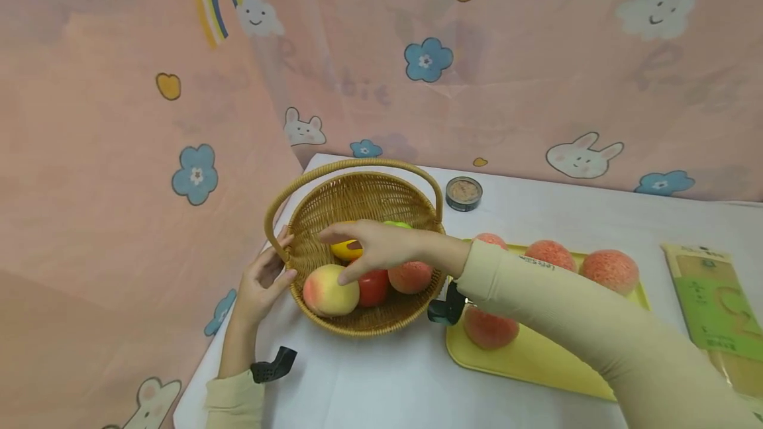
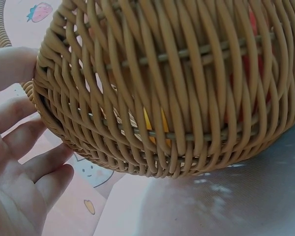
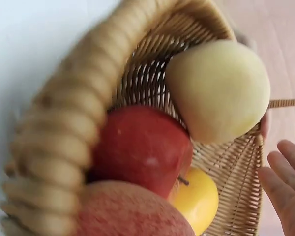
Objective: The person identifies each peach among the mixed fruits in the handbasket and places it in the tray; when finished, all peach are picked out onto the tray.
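A wicker basket (image 1: pixel 363 197) with an arched handle leans toward me, holding fruit. My left hand (image 1: pixel 260 286) holds its left rim, the thumb on the edge; the left wrist view has the other fingers (image 2: pixel 49 162) along the rim. Over the fruit hovers my right hand (image 1: pixel 381 247), fingers spread and nothing between them. Its thumb overlaps the pale peach (image 1: pixel 328 291) in the head view; in the right wrist view the fingers (image 3: pixel 285 172) are apart from it. A red apple (image 1: pixel 373 288), a speckled red fruit (image 1: pixel 411 277), a yellow fruit (image 3: pixel 199 199) and something green (image 1: pixel 398 224) lie beside it.
A yellow tray (image 1: pixel 536 366) at the right bears several speckled red fruits (image 1: pixel 609 271), partly behind my right sleeve. A small round tin (image 1: pixel 463 192) stands behind the basket's right side. A green-and-tan packet (image 1: pixel 715 303) lies at the far right. Patterned cloth (image 1: pixel 381 51) hangs behind the table.
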The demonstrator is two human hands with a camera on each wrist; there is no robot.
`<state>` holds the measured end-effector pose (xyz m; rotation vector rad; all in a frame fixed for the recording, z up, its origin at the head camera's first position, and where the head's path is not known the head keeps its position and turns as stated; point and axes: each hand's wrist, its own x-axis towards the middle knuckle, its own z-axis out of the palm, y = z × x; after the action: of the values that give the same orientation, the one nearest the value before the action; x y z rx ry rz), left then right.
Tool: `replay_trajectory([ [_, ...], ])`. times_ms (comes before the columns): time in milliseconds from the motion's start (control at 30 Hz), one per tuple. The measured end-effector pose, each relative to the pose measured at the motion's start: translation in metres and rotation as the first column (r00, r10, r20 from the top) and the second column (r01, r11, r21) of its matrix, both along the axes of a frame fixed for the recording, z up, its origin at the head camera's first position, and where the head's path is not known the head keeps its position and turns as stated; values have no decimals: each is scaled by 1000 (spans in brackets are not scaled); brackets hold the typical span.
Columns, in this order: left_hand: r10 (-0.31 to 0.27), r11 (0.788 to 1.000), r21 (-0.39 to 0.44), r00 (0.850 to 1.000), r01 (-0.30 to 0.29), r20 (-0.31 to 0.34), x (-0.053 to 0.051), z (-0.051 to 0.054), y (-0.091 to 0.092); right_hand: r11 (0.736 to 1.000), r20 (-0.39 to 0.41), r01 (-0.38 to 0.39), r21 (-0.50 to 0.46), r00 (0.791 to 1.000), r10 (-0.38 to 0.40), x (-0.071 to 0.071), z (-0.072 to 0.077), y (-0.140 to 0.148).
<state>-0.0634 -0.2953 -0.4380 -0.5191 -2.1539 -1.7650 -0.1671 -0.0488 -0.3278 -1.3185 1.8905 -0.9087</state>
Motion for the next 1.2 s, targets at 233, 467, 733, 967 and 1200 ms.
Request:
replay_trajectory([
  [233, 9, 1000, -4, 1000, -8, 19, 1, 2, 2, 980, 12, -99, 173, 995, 99, -12, -3, -21],
  [467, 8, 1000, 18, 1000, -8, -17, -1, -2, 2, 948, 59, -188, 257, 982, 179, -13, -6, -37],
  [733, 26, 1000, -9, 999, -26, 22, 0, -1, 0, 916, 44, -236, 325, 971, 234, -10, -12, -44],
  [967, 23, 1000, -5, 999, -23, 25, -1, -3, 0, 913, 4, -214, 347, 974, 227, -7, -16, -45],
  [1200, 19, 1000, -9, 1000, -19, 21, -2, -3, -1, 932, -46, -188, 309, 976, 212, -9, -12, -39],
])
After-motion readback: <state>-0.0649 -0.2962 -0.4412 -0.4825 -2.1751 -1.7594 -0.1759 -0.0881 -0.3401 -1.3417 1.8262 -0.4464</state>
